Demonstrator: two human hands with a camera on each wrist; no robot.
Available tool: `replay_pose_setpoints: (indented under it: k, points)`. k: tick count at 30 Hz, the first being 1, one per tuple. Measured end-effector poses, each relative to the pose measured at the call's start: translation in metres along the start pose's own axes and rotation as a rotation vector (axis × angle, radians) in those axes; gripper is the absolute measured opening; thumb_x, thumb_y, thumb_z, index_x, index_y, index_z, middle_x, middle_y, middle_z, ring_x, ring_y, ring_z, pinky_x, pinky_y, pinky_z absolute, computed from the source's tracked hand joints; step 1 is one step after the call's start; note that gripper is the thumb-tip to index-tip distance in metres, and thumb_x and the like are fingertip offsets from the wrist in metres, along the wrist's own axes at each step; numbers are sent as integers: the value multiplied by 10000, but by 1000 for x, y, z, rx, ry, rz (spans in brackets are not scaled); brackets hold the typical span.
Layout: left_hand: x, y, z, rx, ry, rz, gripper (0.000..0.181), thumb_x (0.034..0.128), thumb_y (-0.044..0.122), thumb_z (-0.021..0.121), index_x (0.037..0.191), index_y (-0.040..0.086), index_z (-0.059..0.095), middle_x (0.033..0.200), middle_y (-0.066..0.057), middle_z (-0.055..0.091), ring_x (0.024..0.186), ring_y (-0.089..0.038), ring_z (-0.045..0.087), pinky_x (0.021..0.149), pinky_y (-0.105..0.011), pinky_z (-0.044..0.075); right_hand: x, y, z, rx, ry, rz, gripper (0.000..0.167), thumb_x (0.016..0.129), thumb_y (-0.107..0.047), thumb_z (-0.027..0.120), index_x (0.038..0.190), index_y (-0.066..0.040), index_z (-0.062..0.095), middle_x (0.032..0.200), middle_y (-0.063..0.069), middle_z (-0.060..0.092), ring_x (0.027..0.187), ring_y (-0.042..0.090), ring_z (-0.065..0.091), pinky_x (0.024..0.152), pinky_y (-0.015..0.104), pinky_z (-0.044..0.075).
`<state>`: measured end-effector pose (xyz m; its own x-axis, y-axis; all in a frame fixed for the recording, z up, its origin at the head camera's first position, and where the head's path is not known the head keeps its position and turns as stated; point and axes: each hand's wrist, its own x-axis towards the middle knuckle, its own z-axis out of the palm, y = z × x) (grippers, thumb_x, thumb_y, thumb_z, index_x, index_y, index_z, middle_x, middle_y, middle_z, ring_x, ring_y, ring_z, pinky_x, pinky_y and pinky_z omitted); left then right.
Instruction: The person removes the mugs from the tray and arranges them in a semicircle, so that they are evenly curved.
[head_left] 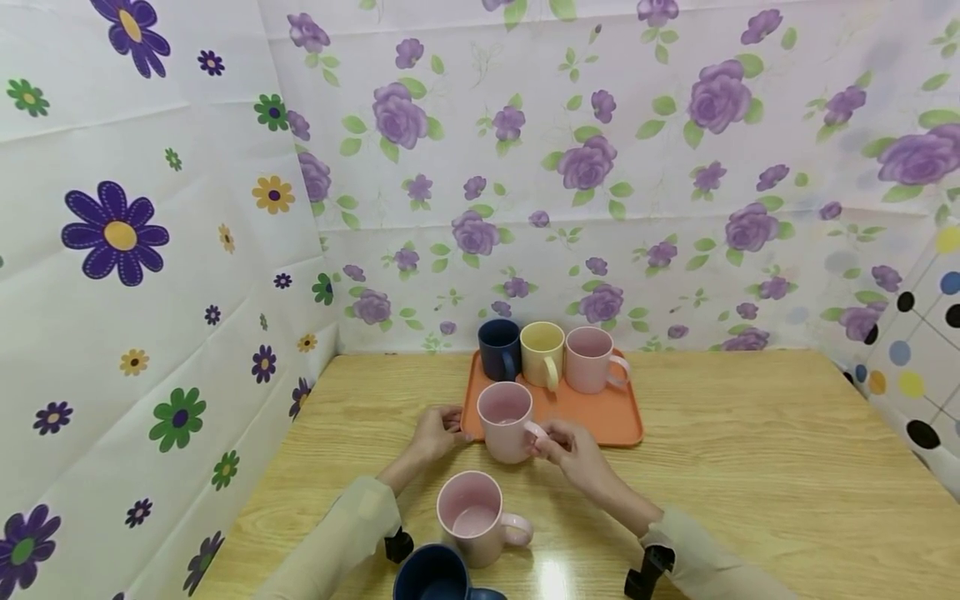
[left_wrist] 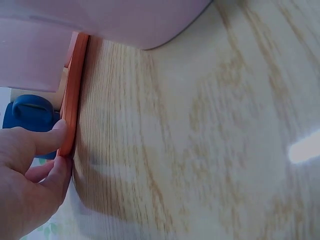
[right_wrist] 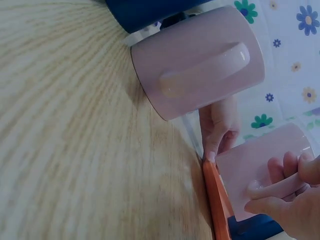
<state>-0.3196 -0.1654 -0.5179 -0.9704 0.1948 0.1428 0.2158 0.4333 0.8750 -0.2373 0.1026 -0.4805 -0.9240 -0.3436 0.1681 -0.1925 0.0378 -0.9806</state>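
My right hand holds a pink mug by its handle, upright over the front left part of an orange tray. In the right wrist view, fingers and thumb close round the handle of that mug. At the tray's front left corner is my left hand. The left wrist view shows its thumb and fingers pinching the tray's rim. Along the back of the tray stand a navy mug, a yellow mug and another pink mug. Whether the held mug's base touches the tray cannot be told.
Nearer to me on the wooden table, a pink mug stands with its handle to the right. A navy mug sits before it, cut off by the frame's lower edge. Flowered cloth hangs behind the table and at the left.
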Motion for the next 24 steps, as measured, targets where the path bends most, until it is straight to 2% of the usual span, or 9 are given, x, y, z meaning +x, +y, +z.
replay_pose_setpoints:
  k: [3, 7, 11, 16, 24]
  points:
    - [-3, 10, 2, 23, 19, -75, 509, 712, -72, 787, 1180, -143, 602, 1012, -238, 680, 948, -297, 672, 830, -288, 603, -3, 0, 0, 9, -9, 5, 235, 964, -67, 558, 1099, 122, 597, 979, 250, 662, 948, 180, 682, 885, 286, 589]
    - [-5, 16, 4, 82, 30, -109, 506, 730, -75, 777, 1201, -130, 599, 1054, -241, 677, 980, -307, 665, 831, -294, 602, -8, 1, -2, 23, -39, 5, 246, 969, -83, 555, 1102, 121, 593, 1018, 294, 648, 956, 179, 671, 896, 313, 587]
    - [-6, 16, 4, 96, 20, -131, 515, 762, -48, 766, 1238, -113, 584, 1111, -236, 667, 1023, -301, 653, 862, -319, 594, -13, 2, -6, 0, -66, 2, 251, 974, -111, 553, 1100, 103, 593, 1045, 296, 645, 943, 129, 658, 877, 257, 581]
    - [-6, 16, 4, 89, 16, -128, 524, 766, -54, 759, 1249, -125, 568, 1123, -251, 656, 1039, -321, 644, 889, -347, 587, -21, 1, -11, -47, -81, 4, 247, 965, -140, 570, 1070, 81, 605, 1038, 265, 666, 923, 85, 650, 849, 263, 579]
    - [-7, 16, 4, 98, 13, -114, 525, 765, -55, 759, 1247, -133, 565, 1119, -253, 657, 1034, -322, 645, 890, -359, 586, -34, 0, -14, -51, -104, 74, 247, 959, -148, 583, 1095, 56, 609, 1066, 263, 654, 921, 139, 653, 861, 355, 588]
